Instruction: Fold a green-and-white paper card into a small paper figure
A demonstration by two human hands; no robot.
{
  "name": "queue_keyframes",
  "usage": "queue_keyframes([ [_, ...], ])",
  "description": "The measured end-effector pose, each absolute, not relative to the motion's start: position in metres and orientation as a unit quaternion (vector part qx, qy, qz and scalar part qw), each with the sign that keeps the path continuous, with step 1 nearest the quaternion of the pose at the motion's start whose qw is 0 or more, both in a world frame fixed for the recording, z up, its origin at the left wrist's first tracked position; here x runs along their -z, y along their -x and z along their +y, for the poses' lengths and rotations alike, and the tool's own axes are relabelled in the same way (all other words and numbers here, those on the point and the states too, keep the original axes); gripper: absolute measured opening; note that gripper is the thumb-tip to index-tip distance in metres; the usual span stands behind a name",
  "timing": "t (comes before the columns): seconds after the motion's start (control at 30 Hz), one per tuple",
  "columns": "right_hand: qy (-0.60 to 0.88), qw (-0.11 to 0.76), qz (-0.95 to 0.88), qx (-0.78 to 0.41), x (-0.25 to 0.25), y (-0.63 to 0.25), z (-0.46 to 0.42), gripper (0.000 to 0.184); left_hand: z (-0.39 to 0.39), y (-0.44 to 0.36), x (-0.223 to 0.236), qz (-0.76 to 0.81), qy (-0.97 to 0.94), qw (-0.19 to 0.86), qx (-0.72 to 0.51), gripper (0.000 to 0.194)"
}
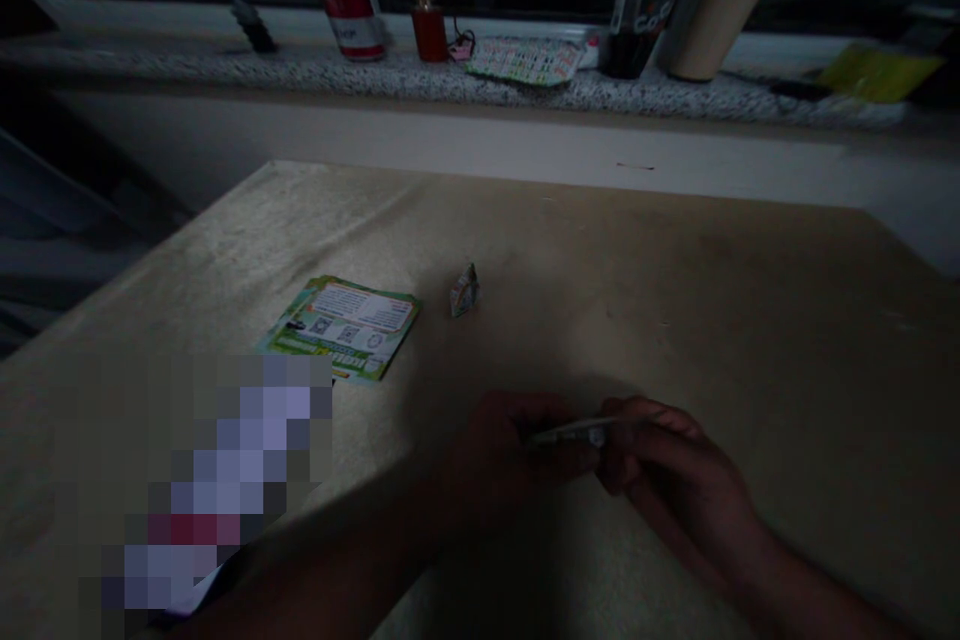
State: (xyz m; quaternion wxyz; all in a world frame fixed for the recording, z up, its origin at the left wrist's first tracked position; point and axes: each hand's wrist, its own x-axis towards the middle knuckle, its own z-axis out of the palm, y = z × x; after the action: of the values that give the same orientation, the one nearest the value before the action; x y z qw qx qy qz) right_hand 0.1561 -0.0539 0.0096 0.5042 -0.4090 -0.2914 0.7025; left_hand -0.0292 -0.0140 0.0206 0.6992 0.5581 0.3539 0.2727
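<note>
Both my hands are over the table, close together, gripping one thin, flat, pale piece that looks like folded paper. My left hand pinches its left end, thumb below and fingers above, deep in shadow. At the other end, my right hand has its fingers closed on the piece. It is seen nearly edge-on, so its printed side is mostly hidden. Beyond my hands, a small folded printed paper stands on the table. To its left lies a stack of green-and-white leaflets with printed codes.
Left of my forearm, a pixelated area covers an object on the table. Behind, a granite windowsill holds a red can, a small red bottle, a blister-like printed packet, a shaker bottle and a tan cylinder.
</note>
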Motion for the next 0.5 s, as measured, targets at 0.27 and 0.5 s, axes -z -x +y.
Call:
queue_keyframes([
  [0.27,0.490,0.483,-0.439,-0.577,-0.002,-0.158,-0.056,0.022,-0.017,0.025,-0.007,0.348,-0.539,0.692,-0.330,0.020],
  [0.5,0.488,0.494,-0.503,-0.515,-0.010,-0.155,-0.055,0.015,-0.017,0.027,-0.011,0.368,-0.560,0.669,-0.321,0.018],
])
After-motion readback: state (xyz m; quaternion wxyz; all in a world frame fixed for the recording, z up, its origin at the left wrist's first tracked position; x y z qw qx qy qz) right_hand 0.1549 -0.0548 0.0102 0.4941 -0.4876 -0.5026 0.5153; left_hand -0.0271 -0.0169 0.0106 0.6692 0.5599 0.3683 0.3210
